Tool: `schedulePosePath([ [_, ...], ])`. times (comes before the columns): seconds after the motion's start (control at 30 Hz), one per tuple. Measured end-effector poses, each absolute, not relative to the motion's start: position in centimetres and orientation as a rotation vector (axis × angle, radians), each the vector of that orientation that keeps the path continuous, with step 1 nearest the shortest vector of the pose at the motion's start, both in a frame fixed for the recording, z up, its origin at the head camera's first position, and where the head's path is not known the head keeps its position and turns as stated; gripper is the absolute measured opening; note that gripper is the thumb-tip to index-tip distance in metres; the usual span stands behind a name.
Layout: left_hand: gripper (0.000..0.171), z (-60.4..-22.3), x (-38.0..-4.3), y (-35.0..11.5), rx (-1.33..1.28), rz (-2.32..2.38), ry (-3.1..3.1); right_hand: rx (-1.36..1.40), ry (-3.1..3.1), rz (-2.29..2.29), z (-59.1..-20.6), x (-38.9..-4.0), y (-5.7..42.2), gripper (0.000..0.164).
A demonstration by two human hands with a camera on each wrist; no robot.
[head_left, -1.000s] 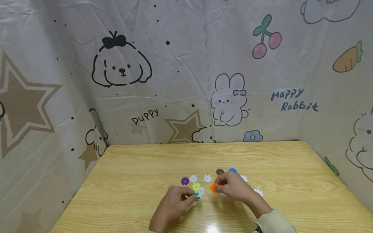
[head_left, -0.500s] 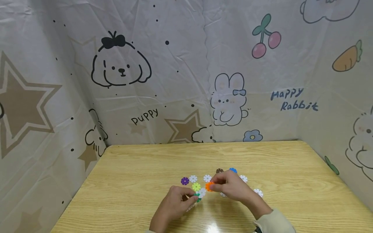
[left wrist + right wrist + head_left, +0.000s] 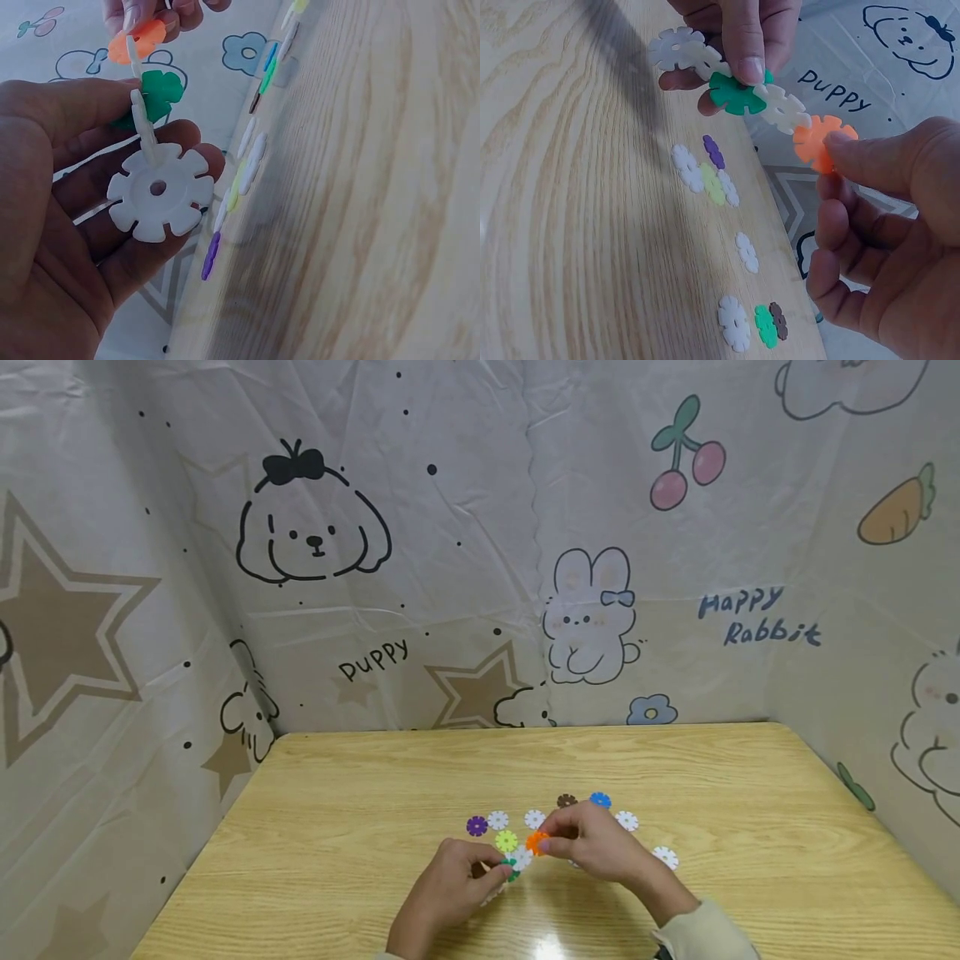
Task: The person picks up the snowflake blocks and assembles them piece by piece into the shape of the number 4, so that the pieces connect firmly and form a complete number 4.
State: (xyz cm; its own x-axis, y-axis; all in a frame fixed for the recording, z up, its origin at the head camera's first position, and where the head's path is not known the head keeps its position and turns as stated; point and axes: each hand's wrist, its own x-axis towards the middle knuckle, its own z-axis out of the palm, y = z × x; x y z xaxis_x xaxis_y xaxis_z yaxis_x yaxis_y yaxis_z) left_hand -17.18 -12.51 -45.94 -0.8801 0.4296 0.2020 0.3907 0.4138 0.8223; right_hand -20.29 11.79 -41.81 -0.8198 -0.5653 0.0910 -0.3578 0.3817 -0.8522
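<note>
My left hand point(image 3: 453, 881) pinches a green snowflake disc point(image 3: 735, 96) between thumb and finger. The green disc sits in a short chain of notched plastic discs. Two white discs point(image 3: 160, 202) hang on its palm side, and one white disc point(image 3: 784, 110) is on its other side. With thumb and finger, my right hand point(image 3: 600, 843) pinches an orange snowflake disc point(image 3: 817, 142) against the chain's white end disc. In the right wrist view they meet edge to edge; how deep the slots engage cannot be told. The chain is held above the table.
Loose discs lie flat on the wooden table point(image 3: 337, 827): purple point(image 3: 477, 826), yellow-green point(image 3: 506, 841), brown point(image 3: 567, 801), blue point(image 3: 600, 799), green point(image 3: 765, 326) and several white ones point(image 3: 664, 858). A printed cloth point(image 3: 465, 527) stands behind the table.
My right hand has brought the orange disc leftward to the white disc at the chain's end. My left hand has stayed nearly still, the chain tilting slightly.
</note>
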Motion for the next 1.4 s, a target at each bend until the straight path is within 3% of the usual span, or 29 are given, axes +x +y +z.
schedulePosePath([
  [1.4,0.010,-46.1,-17.2,-12.3,0.829,1.490,2.786,-0.913,2.641,-1.371,-42.9,-19.8,10.4,0.014],
])
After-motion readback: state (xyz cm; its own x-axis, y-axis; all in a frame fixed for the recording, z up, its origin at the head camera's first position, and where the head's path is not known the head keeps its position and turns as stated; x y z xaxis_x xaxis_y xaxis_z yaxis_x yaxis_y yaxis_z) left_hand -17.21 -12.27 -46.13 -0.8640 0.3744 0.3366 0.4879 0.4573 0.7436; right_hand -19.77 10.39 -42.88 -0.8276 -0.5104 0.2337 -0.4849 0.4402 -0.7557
